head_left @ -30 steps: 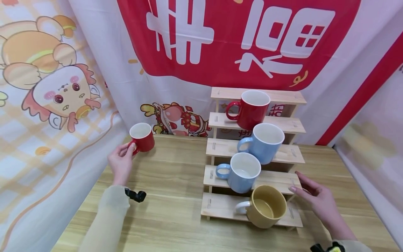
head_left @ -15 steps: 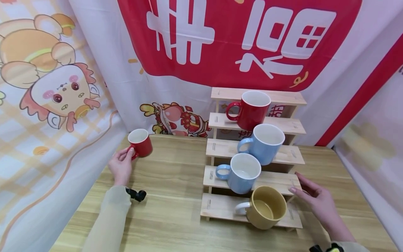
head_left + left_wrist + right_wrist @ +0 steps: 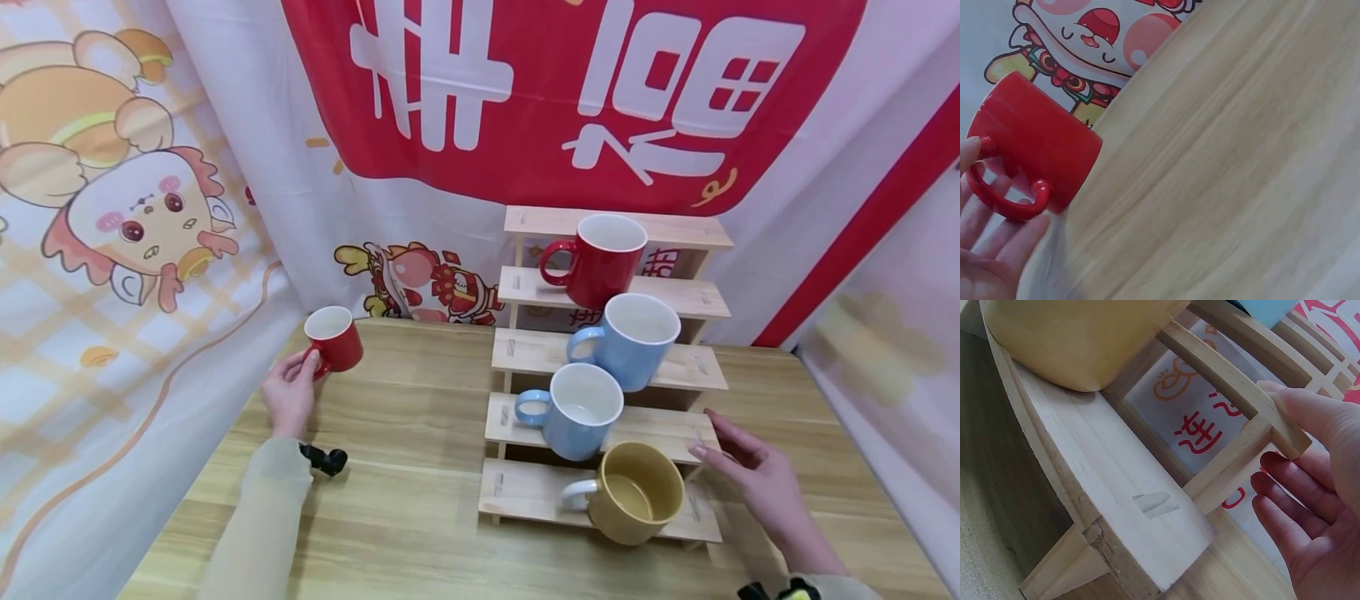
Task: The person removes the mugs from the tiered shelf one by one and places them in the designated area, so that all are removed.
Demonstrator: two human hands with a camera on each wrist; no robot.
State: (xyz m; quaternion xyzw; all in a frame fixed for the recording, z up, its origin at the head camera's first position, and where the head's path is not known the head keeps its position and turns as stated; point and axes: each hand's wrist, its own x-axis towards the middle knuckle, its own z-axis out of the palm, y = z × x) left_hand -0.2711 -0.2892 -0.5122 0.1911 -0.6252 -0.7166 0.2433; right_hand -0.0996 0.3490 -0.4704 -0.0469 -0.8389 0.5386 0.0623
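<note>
My left hand pinches the handle of a red mug with a white inside, over the table's back left. In the left wrist view the red mug tilts, its handle between thumb and fingers. At the right, my right hand grips the end of a step of the wooden tiered rack; thumb on top, fingers under, as the right wrist view shows. On the rack stand a second red mug, two light blue mugs, and a mustard mug with a white handle on the lowest step.
The wood-grain table spreads between the left arm and the rack. A printed cloth hangs close behind the rack, and cloth walls stand at both sides. The mustard mug overhangs the lowest step's front edge in the head view.
Over the last second the left hand has shifted slightly left and down with the red mug, mostly in the first half. The right hand and the mugs on the rack stay put.
</note>
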